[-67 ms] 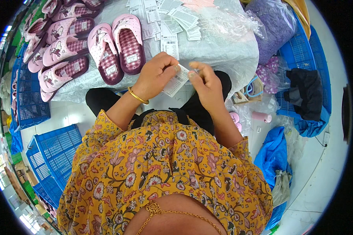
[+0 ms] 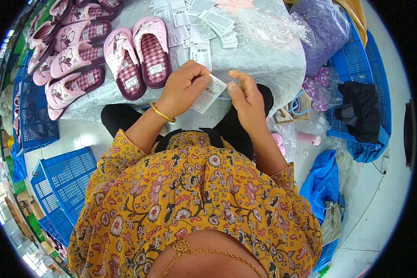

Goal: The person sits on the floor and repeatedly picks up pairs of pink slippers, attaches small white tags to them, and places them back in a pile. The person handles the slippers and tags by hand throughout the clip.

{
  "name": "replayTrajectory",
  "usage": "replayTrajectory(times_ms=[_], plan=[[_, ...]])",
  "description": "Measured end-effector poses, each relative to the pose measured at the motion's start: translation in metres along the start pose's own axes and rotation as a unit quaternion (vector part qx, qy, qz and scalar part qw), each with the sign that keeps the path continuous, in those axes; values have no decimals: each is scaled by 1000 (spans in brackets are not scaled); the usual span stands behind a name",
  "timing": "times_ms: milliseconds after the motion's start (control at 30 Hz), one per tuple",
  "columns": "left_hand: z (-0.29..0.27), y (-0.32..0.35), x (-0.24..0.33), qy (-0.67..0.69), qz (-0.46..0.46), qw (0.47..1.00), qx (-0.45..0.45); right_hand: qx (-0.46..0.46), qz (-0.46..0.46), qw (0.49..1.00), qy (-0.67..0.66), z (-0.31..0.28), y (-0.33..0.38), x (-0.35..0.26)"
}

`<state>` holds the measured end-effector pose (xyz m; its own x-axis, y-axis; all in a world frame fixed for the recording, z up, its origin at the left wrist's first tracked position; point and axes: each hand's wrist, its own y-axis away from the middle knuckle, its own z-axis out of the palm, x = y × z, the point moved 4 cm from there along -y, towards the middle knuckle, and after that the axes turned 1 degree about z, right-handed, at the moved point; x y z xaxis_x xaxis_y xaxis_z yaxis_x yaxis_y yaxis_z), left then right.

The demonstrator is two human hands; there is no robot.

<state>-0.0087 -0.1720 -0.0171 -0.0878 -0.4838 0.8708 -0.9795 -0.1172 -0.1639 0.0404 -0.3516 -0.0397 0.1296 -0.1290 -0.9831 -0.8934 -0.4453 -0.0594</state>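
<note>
My left hand (image 2: 183, 90) pinches a white hang tag (image 2: 209, 95) printed with small text between thumb and fingers, just past the table's near edge. To the right of the tag, my right hand (image 2: 246, 95) has its thumb and forefinger apart, with nothing I can make out between them. A pair of pink slippers, a left one (image 2: 124, 62) and a right one (image 2: 152, 51), lies on the table beyond my left hand. Their insoles are checked dark red. Several more white tags (image 2: 217, 23) are spread out at the table's far middle.
More pink slippers (image 2: 78, 60) are stacked on the table's left. Clear plastic film (image 2: 273, 32) lies at the right, beside a purple bundle (image 2: 322, 32). Blue crates (image 2: 67, 173) stand on the floor at left and right; a dark cloth (image 2: 361, 111) hangs over the right one.
My right hand has drawn slightly to the right, off the tag's edge, and its fingers have parted. My left hand keeps the tag in nearly the same place.
</note>
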Motion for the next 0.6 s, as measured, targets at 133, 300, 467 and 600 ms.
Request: replayTrajectory(times_ms=[133, 300, 467, 600], plan=[[0, -2, -2, -9, 30, 999, 39, 7, -6, 1000, -30, -3, 6, -6], [8, 4, -2, 2, -11, 999, 42, 37, -95, 991, 88, 3, 7, -16], [9, 6, 6, -26, 52, 995, 78, 51, -6, 999, -13, 7, 3, -4], [11, 8, 13, -57, 112, 988, 84, 70, 22, 997, 4, 6, 4, -10]])
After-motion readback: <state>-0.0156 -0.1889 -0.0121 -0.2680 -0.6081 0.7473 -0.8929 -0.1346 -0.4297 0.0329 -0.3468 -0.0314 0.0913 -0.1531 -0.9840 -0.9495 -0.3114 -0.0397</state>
